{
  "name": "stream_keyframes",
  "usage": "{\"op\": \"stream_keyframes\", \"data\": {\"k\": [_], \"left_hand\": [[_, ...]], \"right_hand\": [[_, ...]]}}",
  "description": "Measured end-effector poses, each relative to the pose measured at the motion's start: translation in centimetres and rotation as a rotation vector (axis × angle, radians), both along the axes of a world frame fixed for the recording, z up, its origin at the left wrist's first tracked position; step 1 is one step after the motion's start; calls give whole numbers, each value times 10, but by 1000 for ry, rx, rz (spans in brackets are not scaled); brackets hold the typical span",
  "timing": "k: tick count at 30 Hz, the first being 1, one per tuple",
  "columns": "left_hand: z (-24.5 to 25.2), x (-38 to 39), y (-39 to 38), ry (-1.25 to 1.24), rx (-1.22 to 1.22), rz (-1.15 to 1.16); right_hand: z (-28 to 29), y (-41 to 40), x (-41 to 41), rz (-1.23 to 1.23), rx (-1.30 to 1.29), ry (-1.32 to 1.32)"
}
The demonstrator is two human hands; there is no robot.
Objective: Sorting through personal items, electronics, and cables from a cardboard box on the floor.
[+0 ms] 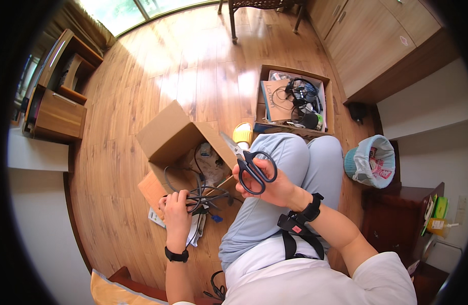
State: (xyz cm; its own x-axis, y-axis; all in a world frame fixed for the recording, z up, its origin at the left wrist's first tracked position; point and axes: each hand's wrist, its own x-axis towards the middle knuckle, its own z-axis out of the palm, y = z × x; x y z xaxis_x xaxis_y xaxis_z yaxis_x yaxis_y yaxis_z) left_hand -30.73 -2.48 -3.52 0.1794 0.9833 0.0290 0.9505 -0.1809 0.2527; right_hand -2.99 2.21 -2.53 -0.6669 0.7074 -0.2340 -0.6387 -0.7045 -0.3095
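Observation:
A bundle of black cables [203, 196], one with a blue connector [217, 219], is gripped in my left hand [176, 209]. The bundle hangs over the near side of an open cardboard box [169, 133]. Inside that box lie clear plastic bags [209, 164] and a dark cable. My right hand [270, 183] holds a pair of scissors [251, 164] with dark blue handles above my thigh. Their blades look closed and point up and left, over the box's right flap.
A second cardboard box [258, 103] holds headphones [304, 91] and a brown paper item. At right stand a lined waste bin [350, 164] and a dark wooden cabinet [394, 213]. Papers [197, 232] lie under the cables. Another black cable [218, 289] lies near my hip.

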Motion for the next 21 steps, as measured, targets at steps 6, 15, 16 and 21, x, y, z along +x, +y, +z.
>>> {"op": "stream_keyframes", "data": {"k": [6, 15, 16, 21], "left_hand": [[-10, 6, -4, -49, -60, 7], [-26, -1, -4, -69, -85, 34], [-27, 0, -5, -64, -102, 31], [-22, 12, -3, -30, -142, 8]], "right_hand": [[33, -10, 60, -161, 162, -291], [66, -50, 143, -428, 394, -523], [64, -55, 151, -468, 421, -509], [68, -78, 182, -436, 547, -320]]}}
